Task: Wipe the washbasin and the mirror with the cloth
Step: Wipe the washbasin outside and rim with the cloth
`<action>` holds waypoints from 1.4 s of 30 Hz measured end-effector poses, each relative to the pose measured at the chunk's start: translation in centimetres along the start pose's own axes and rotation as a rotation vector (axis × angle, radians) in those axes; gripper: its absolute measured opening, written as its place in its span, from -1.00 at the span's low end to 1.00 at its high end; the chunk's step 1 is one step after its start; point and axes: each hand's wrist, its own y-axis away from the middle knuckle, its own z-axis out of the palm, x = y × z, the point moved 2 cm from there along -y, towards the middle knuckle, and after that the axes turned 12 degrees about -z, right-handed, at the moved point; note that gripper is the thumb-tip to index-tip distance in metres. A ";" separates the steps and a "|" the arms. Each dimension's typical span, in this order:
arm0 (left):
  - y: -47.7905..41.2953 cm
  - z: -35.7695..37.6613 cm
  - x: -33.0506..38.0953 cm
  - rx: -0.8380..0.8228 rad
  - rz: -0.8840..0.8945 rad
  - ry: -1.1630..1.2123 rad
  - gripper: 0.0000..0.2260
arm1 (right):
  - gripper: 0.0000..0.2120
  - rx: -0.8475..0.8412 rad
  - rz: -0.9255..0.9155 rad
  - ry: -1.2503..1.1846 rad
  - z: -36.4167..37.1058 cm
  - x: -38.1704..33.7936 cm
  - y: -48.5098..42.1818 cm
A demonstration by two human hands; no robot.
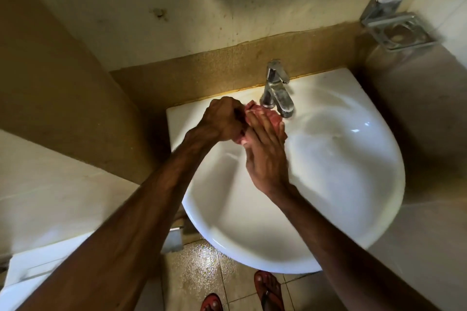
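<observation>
A white washbasin is mounted on the wall below me, with a chrome tap at its back edge. Over the basin's back left part, just left of the tap's spout, both my hands hold a bunched pink cloth. My left hand grips one end of it in a fist. My right hand wraps its fingers round the other end. Most of the cloth is hidden between the hands. No mirror is in view.
A chrome soap holder is fixed to the wall at the upper right. A white toilet cistern stands at the lower left. The wet tiled floor and my feet in red sandals show below the basin.
</observation>
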 end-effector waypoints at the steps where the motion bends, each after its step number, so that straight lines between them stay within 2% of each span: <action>1: -0.2 0.1 -0.3 0.033 -0.014 0.015 -0.75 | -0.59 -0.017 -0.022 0.016 0.4 -0.3 -0.4; 4: -0.3 0.8 -1.6 0.182 -0.048 0.066 -0.77 | -0.61 -0.095 -0.114 0.032 0.2 0.4 -1.6; 7: 0.9 1.7 -1.2 0.261 -0.021 0.076 -0.64 | -0.59 -0.190 -0.223 0.024 -1.7 3.0 -1.0; 10: 2.6 2.4 0.9 0.265 0.077 0.088 -0.67 | -0.49 -0.250 -0.131 0.001 -4.2 5.9 0.1; 12: 3.1 3.1 2.4 0.249 0.079 0.087 -0.64 | -0.48 -0.270 -0.075 0.067 -5.4 7.6 -0.4; 14: 3.5 3.9 3.8 0.239 0.045 0.089 -0.59 | -0.55 -0.263 -0.091 0.102 -6.2 9.6 -1.2; 18: 4.1 6.1 5.8 0.200 0.053 0.041 -0.45 | -0.54 -0.158 -0.083 0.144 -7.5 13.4 -2.1; 22: 4.2 8.5 6.6 0.180 0.019 0.032 -0.25 | -0.63 -0.011 -0.080 0.132 -6.3 11.3 -4.3; 26: 4.5 9.9 6.8 0.236 -0.022 0.061 -0.17 | -0.59 -0.142 -0.190 0.060 -5.8 12.5 -4.5; 28: 4.5 10.5 7.0 0.263 0.025 0.019 -0.16 | -0.57 -0.196 -0.270 0.085 -6.8 14.2 -4.2; 30: 4.2 11.0 7.5 0.279 0.087 -0.012 -0.15 | -0.60 -0.174 -0.287 0.132 -8.2 16.0 -4.2; 33: 3.1 11.7 9.0 0.256 0.170 -0.078 -0.15 | -0.68 -0.006 -0.136 0.191 -10.3 19.5 -4.1; 36: 1.9 11.8 10.6 0.258 0.213 -0.165 -0.20 | -0.59 -0.003 0.030 0.283 -11.1 21.0 -3.8; 38: 1.5 11.6 11.2 0.249 0.206 -0.195 -0.24 | -0.57 0.023 0.078 0.311 -10.9 20.8 -3.7; 41: 1.1 11.1 11.5 0.242 0.195 -0.247 -0.28 | -0.57 0.078 0.275 0.344 -10.8 21.1 -2.6; 42: 1.0 10.9 11.4 0.238 0.188 -0.252 -0.29 | -0.58 0.097 0.286 0.391 -10.8 20.8 -1.8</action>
